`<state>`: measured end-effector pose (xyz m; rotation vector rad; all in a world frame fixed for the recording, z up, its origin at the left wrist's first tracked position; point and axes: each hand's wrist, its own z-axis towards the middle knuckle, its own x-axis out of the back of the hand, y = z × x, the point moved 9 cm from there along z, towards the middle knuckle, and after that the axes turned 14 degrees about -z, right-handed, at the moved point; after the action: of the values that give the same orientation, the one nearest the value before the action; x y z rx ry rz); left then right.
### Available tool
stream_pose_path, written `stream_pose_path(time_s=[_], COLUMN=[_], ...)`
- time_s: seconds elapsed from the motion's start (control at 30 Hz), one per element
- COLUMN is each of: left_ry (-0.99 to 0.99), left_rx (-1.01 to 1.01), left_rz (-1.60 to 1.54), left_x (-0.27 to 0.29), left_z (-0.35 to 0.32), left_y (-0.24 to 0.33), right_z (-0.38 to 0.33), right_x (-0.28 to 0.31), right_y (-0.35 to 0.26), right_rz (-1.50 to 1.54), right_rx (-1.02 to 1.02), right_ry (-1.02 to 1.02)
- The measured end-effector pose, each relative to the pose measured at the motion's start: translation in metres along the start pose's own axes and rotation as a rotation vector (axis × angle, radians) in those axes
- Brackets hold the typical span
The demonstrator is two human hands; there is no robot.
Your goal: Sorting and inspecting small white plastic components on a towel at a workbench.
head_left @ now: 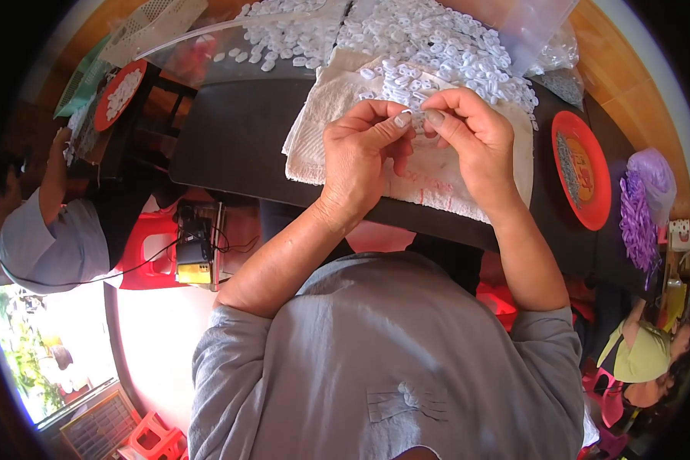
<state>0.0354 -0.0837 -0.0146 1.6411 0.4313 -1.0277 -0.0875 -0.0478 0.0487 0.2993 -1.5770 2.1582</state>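
Observation:
My left hand and my right hand meet over a cream towel on the dark table. Thumb and forefinger of each are pinched, the tips almost touching. A tiny white piece shows between them; fingertips cover most of it, so its exact shape is hidden. Just beyond my fingers, a big heap of small white oval ring-like pieces spreads over the towel and the table behind it.
A red plate with small grey pieces lies to the right, beside a purple bundle in a clear bag. Another red plate holds white pieces at far left, near a seated person. Red stools stand below.

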Motion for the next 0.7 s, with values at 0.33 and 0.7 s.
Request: stream_pose_path(time_s=[0.33,0.7], left_ry=[0.039,0.046], left_rx=[-0.044,-0.099], left_rz=[0.026,0.153], left_x=[0.0006,0.0011], left_z=[-0.0009,-0.0044], left_y=[0.002,0.0075], right_z=[0.001,-0.0023], right_x=[-0.0026,-0.0049], right_y=[-0.0005,-0.0029], right_rz=[-0.189,-0.267], right_rx=[0.13,0.132], right_ry=[0.01,0.04])
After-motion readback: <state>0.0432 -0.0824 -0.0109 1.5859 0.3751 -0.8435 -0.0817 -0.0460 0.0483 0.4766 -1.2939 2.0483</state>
